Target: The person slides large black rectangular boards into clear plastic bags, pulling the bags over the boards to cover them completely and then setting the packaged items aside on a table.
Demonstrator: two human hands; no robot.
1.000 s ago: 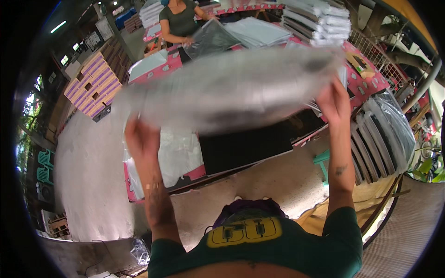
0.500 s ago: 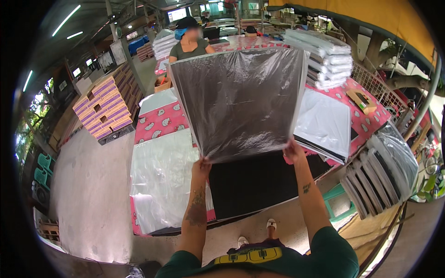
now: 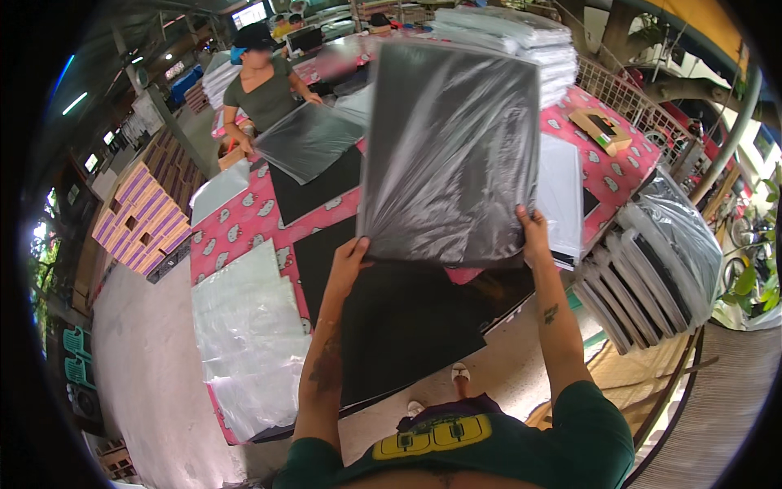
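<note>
Both arms are up and the black sheet in its clear plastic bag [image 3: 452, 151] hangs upright in front of the person, above the worktop [image 3: 236, 224] with its pink patterned cloth. The left hand [image 3: 352, 254] has its grip clenched on the bag's lower left corner; the right hand [image 3: 533, 232] pinches the lower right edge. Below the bag a large black sheet [image 3: 407, 318] lies flat on the worktop, with a pile of clear plastic bags [image 3: 244, 342] to its left. Across the worktop another person [image 3: 265, 85] handles a second bagged sheet [image 3: 309, 138]. Bagged stacks [image 3: 652, 261] lean at the right
</note>
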